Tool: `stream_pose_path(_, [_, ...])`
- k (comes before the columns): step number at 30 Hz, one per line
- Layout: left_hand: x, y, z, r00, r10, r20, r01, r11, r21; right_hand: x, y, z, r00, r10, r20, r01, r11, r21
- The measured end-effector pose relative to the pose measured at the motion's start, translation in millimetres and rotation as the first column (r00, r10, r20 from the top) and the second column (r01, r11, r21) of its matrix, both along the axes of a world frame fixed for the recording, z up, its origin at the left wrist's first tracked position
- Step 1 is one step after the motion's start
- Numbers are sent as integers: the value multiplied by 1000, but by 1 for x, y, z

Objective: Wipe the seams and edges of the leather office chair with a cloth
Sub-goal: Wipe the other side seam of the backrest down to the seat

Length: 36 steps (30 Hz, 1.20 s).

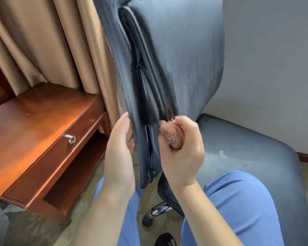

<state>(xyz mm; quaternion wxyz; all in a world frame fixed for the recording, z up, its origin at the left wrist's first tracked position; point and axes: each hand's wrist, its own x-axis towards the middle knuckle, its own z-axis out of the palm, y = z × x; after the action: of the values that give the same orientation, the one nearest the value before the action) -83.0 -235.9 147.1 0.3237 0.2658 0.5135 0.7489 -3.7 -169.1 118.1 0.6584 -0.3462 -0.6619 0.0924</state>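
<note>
Up close, the scene reads so:
Chair: dark leather office chair (176,50), backrest upright at centre, seat (238,148) to the right.
Left hand: left hand (118,157) curls around the backrest's outer edge, thumb on the near side, holding the panel aside.
Right hand: right hand (183,153) is closed on a bunched pinkish-brown cloth (170,134).
Cloth: pressed into the deep seam (149,86) low on the backrest.
Surroundings: wooden bench (34,130) with a drawer to the left, beige curtain (43,41) behind.
</note>
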Motion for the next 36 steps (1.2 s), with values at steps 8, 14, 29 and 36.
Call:
stream_pose_path(8, [1, 4, -9, 999, 28, -20, -28, 999, -16, 12, -7, -32, 1000, 3, 3, -2, 999, -53])
stream_pose_path(14, [3, 7, -11, 998, 63, 2, -63, 998, -7, 7, 3, -11, 999, 40, -16, -40, 999, -12])
stream_pose_path(29, [10, 10, -15, 995, 88, 38, -88, 996, -1, 14, -3, -23, 1000, 28, -12, -29, 991, -131])
stream_pose_path(36, [11, 12, -18, 993, 116, 27, -116, 993, -15, 24, -9, -68, 997, 17, 70, -2, 978, -207])
